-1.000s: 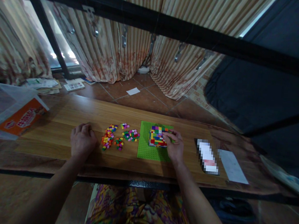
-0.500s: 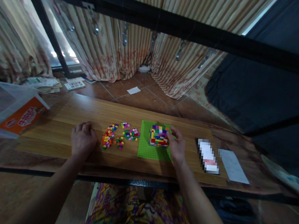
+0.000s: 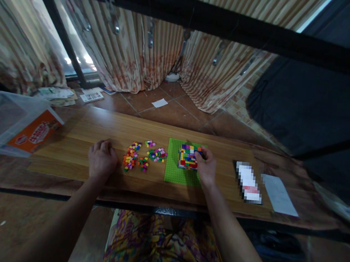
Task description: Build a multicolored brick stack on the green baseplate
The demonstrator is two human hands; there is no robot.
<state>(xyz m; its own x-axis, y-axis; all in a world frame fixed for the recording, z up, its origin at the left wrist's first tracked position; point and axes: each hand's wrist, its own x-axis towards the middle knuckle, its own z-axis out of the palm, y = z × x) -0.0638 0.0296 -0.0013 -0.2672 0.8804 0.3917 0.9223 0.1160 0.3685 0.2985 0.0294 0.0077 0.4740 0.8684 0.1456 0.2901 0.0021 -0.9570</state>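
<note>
A box-like structure of many-coloured toy bricks (image 3: pixel 187 158) stands on a green studded baseplate (image 3: pixel 171 173). My right hand (image 3: pixel 207 166) is at its right side, thumb on the top right corner and fingers curled behind; whether a loose brick is between them I cannot make out. My left hand (image 3: pixel 102 157) rests on the wooden board with its fingers curled in, apart from the bricks. Between it and the baseplate lie several small heaps of loose toy bricks (image 3: pixel 130 157), the nearest mostly orange and yellow, with a mixed pink and green heap (image 3: pixel 157 154) closer to the plate.
A clear plastic tub (image 3: pixel 21 115) with an orange label stands at the far left of the wooden board (image 3: pixel 71 139). To the right lie a phone (image 3: pixel 248 183), its screen blurred out, and a white paper sheet (image 3: pixel 280 195). A dark metal bar (image 3: pixel 162 211) runs along the front.
My right thumb has come over the structure's top right corner, and the fingers have closed in there. My left hand stays put. The whole view has shifted slightly.
</note>
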